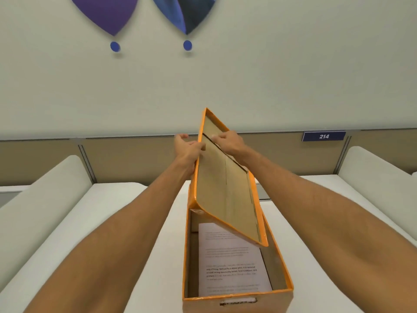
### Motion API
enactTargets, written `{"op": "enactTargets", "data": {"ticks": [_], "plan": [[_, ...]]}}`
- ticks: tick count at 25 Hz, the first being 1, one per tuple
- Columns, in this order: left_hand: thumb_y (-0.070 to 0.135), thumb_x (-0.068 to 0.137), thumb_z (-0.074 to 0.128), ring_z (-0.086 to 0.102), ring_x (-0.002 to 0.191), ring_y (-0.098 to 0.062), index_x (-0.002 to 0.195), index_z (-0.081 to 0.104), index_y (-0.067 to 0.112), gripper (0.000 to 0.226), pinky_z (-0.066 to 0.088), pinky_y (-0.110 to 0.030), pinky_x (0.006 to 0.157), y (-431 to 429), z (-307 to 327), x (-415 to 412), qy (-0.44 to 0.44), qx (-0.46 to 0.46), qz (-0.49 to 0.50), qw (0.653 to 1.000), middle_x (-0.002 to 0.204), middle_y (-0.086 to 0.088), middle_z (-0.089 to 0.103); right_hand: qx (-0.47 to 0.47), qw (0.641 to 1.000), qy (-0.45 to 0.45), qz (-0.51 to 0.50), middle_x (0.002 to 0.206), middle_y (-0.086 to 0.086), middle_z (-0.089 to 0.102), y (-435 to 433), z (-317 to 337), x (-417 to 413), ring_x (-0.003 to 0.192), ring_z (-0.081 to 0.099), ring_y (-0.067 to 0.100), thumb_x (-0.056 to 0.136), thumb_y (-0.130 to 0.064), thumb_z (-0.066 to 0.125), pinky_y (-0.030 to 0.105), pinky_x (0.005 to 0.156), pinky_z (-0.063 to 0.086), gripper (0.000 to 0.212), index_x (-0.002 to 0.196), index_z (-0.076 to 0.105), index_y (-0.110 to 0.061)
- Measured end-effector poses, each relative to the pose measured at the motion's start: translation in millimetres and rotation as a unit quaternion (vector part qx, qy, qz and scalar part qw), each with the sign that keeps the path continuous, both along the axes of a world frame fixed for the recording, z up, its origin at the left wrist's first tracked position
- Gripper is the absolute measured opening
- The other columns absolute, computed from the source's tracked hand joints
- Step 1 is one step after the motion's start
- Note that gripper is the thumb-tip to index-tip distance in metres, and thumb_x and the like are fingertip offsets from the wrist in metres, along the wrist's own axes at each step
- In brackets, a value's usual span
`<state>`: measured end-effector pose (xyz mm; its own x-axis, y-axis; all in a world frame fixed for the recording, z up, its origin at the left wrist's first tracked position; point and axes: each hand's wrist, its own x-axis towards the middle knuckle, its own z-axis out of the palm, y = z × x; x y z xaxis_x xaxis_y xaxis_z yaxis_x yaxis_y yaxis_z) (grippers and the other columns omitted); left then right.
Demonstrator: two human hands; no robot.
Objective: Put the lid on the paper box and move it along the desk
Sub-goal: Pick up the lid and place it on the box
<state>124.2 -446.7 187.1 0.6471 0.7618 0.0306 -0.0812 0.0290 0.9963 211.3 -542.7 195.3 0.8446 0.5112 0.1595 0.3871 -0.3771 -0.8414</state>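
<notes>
An orange paper box stands open on the white desk right in front of me, with printed sheets lying inside. The orange lid is tilted steeply above the box, brown underside facing me, its lower corner dipping over the box's right wall. My left hand grips the lid's left rim near the top. My right hand holds the lid's upper right part, fingers across the inner face.
A tan partition runs along the desk's far edge, carrying a blue sign reading 214. White rounded dividers stand at the left and right. Purple and blue wall shapes hang above.
</notes>
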Motion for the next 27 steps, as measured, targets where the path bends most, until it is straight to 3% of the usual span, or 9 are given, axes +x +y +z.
{"op": "enactTargets", "data": {"ticks": [1, 2, 4, 7, 10, 14, 17, 20, 27], "plan": [[0.002, 0.070, 0.074, 0.054, 0.072, -0.014, 0.121, 0.040, 0.013, 0.063, 0.044, -0.029, 0.057, -4.8, 7.1, 2.6, 0.000, -0.003, 0.001, 1.000, 0.091, -0.005, 0.055, 0.028, 0.999, 0.040, 0.019, 0.082, 0.000, 0.050, 7.9, 12.7, -2.1, 0.074, 0.050, 0.024, 0.091, -0.033, 0.053, 0.030, 0.064, 0.038, 0.042, 0.090, 0.065, 0.008], [0.006, 0.067, 0.078, 0.055, 0.077, -0.016, 0.123, 0.037, 0.014, 0.070, 0.045, -0.030, 0.059, -8.7, 14.1, 4.8, 0.000, -0.002, 0.000, 1.000, 0.094, -0.006, 0.054, 0.053, 0.995, 0.076, 0.023, 0.089, 0.011, 0.061, 13.3, 23.2, -1.8, 0.077, 0.051, 0.019, 0.091, -0.034, 0.054, 0.030, 0.066, 0.038, 0.041, 0.096, 0.067, 0.004], [0.007, 0.066, 0.082, 0.056, 0.079, -0.018, 0.125, 0.036, 0.012, 0.075, 0.047, -0.031, 0.060, -16.4, 27.0, 7.9, -0.021, -0.009, -0.021, 1.000, 0.097, -0.009, 0.054, 0.096, 0.987, 0.126, 0.006, 0.103, 0.011, 0.065, 16.1, 39.9, 2.3, 0.090, 0.058, 0.021, 0.090, -0.037, 0.057, 0.036, 0.075, 0.044, 0.041, 0.108, 0.065, -0.001], [-0.004, 0.071, 0.077, 0.068, 0.083, -0.028, 0.127, 0.042, 0.004, 0.066, 0.057, -0.034, 0.059, -28.2, 41.6, 9.9, -0.058, -0.026, -0.119, 0.991, 0.109, -0.020, 0.062, 0.139, 0.978, 0.158, -0.005, 0.094, 0.011, 0.064, 7.9, 57.1, 11.9, 0.079, 0.065, 0.024, 0.082, -0.028, 0.071, 0.042, 0.070, 0.056, 0.045, 0.114, 0.059, 0.000], [0.006, 0.077, 0.075, 0.065, 0.111, -0.032, 0.131, 0.048, -0.001, 0.060, 0.055, -0.047, 0.090, -28.2, 38.4, 14.5, -0.081, -0.077, -0.176, 0.978, 0.124, -0.020, 0.063, 0.120, 0.983, 0.138, -0.030, 0.104, 0.016, 0.065, -4.6, 63.4, 24.3, 0.079, 0.066, 0.025, 0.073, -0.012, 0.076, 0.031, 0.049, 0.054, 0.052, 0.118, 0.057, 0.005], [0.040, 0.088, 0.063, 0.047, 0.131, -0.024, 0.127, 0.051, 0.009, 0.051, 0.034, -0.048, 0.108, -10.6, 5.0, 11.2, 0.034, -0.061, -0.117, 0.991, 0.134, -0.005, 0.055, 0.116, 0.980, 0.154, -0.050, 0.116, 0.018, 0.062, -21.2, 64.5, 35.1, 0.096, 0.064, 0.034, 0.072, -0.010, 0.074, 0.037, 0.058, 0.052, 0.059, 0.124, 0.050, 0.004], [0.050, 0.095, 0.045, 0.031, 0.143, -0.027, 0.150, 0.027, 0.008, 0.071, 0.025, -0.047, 0.116, 10.9, -25.9, 5.9, 0.138, -0.050, -0.062, 0.987, 0.155, -0.009, 0.033, 0.164, 0.968, 0.181, -0.056, 0.115, 0.019, 0.059, -33.9, 61.8, 44.5, 0.095, 0.062, 0.035, 0.075, -0.012, 0.072, 0.043, 0.064, 0.053, 0.062, 0.127, 0.043, 0.003], [0.054, 0.097, 0.036, 0.028, 0.145, -0.031, 0.153, 0.019, 0.011, 0.072, 0.025, -0.047, 0.115, 29.4, -45.8, -2.6, 0.197, -0.072, -0.008, 0.978, 0.159, -0.011, 0.025, 0.199, 0.952, 0.226, -0.057, 0.114, 0.019, 0.061, -45.5, 54.5, 54.8, 0.087, 0.063, 0.032, 0.076, -0.015, 0.071, 0.039, 0.057, 0.052, 0.062, 0.130, 0.045, 0.001], [0.054, 0.098, 0.031, 0.055, 0.119, -0.033, 0.138, 0.046, 0.005, 0.065, 0.045, -0.050, 0.100, 51.6, -62.2, -11.2, 0.199, -0.138, -0.042, 0.969, 0.134, -0.015, 0.055, 0.202, 0.932, 0.294, -0.064, 0.111, 0.015, 0.066, -57.6, 12.4, 65.2, 0.080, 0.063, 0.029, 0.082, -0.018, 0.067, 0.038, 0.064, 0.053, 0.044, 0.122, 0.057, -0.002]]}}
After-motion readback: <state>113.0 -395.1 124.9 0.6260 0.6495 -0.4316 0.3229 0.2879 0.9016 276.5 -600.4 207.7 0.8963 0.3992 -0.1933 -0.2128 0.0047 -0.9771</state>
